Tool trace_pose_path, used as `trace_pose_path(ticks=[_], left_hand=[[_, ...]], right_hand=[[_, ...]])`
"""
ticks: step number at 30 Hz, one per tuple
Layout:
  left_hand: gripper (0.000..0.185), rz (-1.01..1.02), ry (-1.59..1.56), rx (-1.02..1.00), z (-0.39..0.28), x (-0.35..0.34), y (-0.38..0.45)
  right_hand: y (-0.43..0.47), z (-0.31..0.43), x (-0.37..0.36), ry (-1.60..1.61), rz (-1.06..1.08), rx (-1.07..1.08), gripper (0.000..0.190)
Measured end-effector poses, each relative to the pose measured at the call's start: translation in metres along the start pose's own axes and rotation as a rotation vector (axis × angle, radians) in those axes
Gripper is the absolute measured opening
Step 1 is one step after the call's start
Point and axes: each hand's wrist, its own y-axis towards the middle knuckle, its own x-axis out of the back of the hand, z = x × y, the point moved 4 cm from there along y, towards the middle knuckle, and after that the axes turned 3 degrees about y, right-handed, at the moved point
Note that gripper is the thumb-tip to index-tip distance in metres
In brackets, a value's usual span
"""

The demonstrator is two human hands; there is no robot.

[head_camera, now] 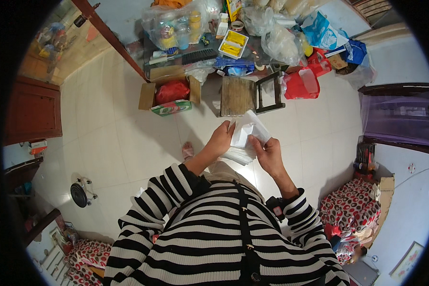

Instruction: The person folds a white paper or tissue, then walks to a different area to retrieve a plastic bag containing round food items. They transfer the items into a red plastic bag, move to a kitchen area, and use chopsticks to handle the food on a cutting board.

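A thick stack of thin white sheets, paper or plastic, is held in front of my body above the tiled floor. My left hand grips its left side, with the fingers mostly hidden behind it. On the right edge, my right hand has its thumb pressed on the top sheet and its fingers curled behind. One folded sheet stands up from the top of the stack towards the stool, while the lower edges fan out loosely between my wrists. I cannot tell whether the sheets are bags.
Just beyond my hands stands a wooden stool. Left of it sits an open cardboard box holding a red bag. A cluttered table carries a black-bristled brush and a white tray of yellow packets. Red bags lie at right.
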Motion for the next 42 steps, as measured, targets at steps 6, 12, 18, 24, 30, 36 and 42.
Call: trace_pose_path(ticks=[6, 12, 18, 24, 30, 36, 42], left_hand=[[0.034, 0.178, -0.322, 0.24, 0.02, -0.01, -0.005], [0.038, 0.197, -0.386, 0.305, 0.018, -0.013, -0.012], [0.046, 0.3, -0.628, 0.371, 0.007, -0.017, -0.019], [0.052, 0.325, -0.485, 0.263, -0.019, -0.011, -0.029], [0.057, 0.303, -0.258, 0.149, -0.01, -0.003, -0.022], [0.056, 0.268, -0.144, 0.089, -0.006, 0.008, -0.023], [0.066, 0.279, -0.18, 0.084, -0.02, 0.025, -0.023]], right_hand=[[-0.002, -0.005, -0.005, 0.058, 0.055, 0.033, 0.026], [-0.002, -0.016, -0.001, 0.086, 0.08, -0.038, 0.03], [-0.004, -0.036, 0.001, 0.096, 0.033, -0.118, 0.03], [-0.002, -0.026, 0.003, 0.141, 0.085, -0.148, 0.033], [-0.001, -0.03, -0.001, 0.399, 0.184, -0.12, 0.048], [0.005, -0.016, 0.013, 0.42, 0.047, -0.289, 0.054], [0.007, -0.082, 0.049, 0.416, 0.198, -0.563, 0.087]])
